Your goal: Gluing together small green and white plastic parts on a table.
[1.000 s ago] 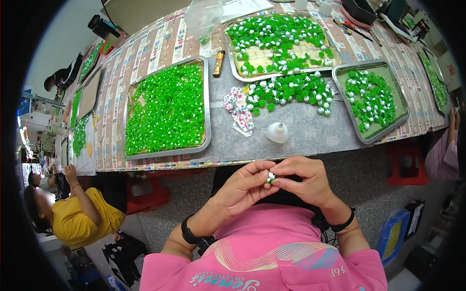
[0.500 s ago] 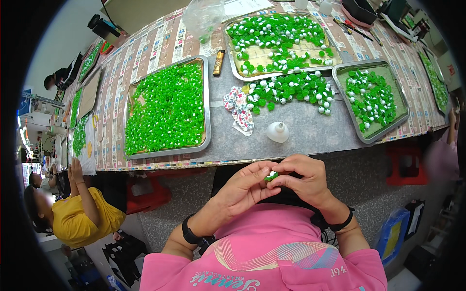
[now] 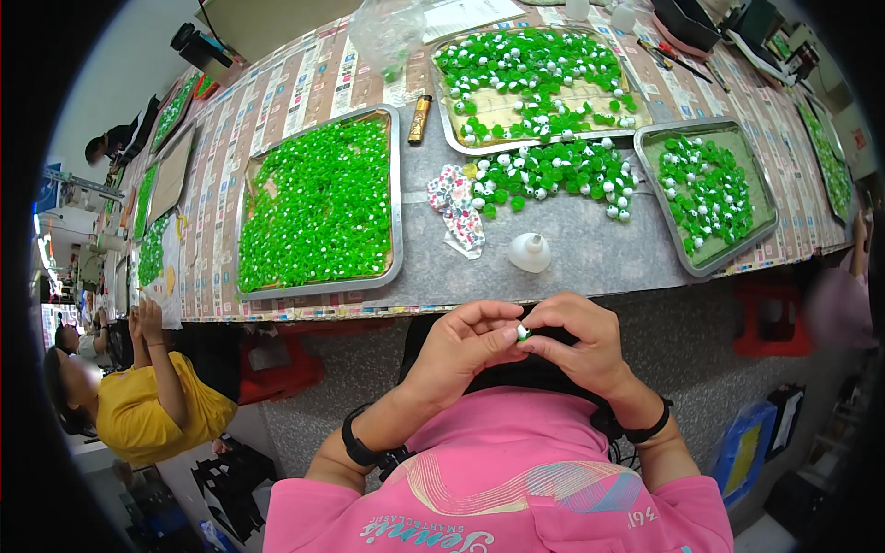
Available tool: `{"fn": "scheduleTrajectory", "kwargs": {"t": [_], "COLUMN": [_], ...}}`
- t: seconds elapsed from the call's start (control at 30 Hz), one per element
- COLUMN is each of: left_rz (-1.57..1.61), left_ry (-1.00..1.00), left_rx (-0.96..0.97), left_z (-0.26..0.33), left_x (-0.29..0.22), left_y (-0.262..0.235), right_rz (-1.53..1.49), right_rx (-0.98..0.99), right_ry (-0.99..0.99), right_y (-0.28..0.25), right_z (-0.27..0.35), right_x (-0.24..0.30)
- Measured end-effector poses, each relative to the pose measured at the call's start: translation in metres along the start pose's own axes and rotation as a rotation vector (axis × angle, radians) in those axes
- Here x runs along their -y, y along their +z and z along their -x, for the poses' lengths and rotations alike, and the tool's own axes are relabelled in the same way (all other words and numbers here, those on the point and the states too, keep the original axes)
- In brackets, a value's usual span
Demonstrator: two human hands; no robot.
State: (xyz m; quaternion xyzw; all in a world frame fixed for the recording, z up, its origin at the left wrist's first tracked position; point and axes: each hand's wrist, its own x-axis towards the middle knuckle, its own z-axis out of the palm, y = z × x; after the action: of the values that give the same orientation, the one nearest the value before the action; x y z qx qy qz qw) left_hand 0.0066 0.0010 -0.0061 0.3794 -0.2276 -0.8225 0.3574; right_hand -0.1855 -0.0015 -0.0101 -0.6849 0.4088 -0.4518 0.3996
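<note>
Between my two hands, just off the table's near edge, is a small white ball with a green piece (image 3: 524, 334). My left hand (image 3: 468, 346) pinches it from one side with thumb and fingers. From the other side my right hand (image 3: 579, 343) grips it between thumb and forefinger; the fingertips cover much of it. Straight ahead on the grey mat stands a white squeeze bottle (image 3: 529, 252) with a thin nozzle. Beyond it lies a loose heap of green-and-white pieces (image 3: 553, 175), with a floral cloth (image 3: 455, 208) to its left.
A metal tray (image 3: 395, 230) of green pieces lies at left, another tray (image 3: 461, 147) at the back, and a smaller tray (image 3: 699, 269) at right. A lighter-shaped object (image 3: 419, 120) lies between trays. Someone in yellow (image 3: 161, 405) sits at left. A red stool (image 3: 772, 318) stands under the table.
My left hand's fingers have drawn in around the small piece, which sits slightly further right and more upright. My right hand has barely moved.
</note>
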Motion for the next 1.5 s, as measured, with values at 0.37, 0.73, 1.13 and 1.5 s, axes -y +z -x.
{"fn": "scheduleTrajectory", "kwargs": {"t": [0.37,0.73,1.13,1.5], "left_rz": [-0.492,-0.562,-0.675,-0.588], "left_ry": [0.472,0.554,0.551,0.537], "left_rx": [-0.077,-0.068,-0.104,-0.203], "left_z": [0.006,0.006,0.008,0.016], "left_x": [0.004,0.002,-0.005,-0.01], "left_y": [0.008,0.009,0.009,-0.006], "right_rz": [-0.014,-0.231,0.076,0.41], "right_rx": [-0.012,-0.041,-0.374,-0.6], "right_ry": [0.061,0.164,0.098,-0.133], "right_y": [0.004,0.009,-0.039,-0.11], "right_z": [0.003,0.008,0.005,-0.001], "right_x": [0.008,0.006,-0.012,0.046]}}
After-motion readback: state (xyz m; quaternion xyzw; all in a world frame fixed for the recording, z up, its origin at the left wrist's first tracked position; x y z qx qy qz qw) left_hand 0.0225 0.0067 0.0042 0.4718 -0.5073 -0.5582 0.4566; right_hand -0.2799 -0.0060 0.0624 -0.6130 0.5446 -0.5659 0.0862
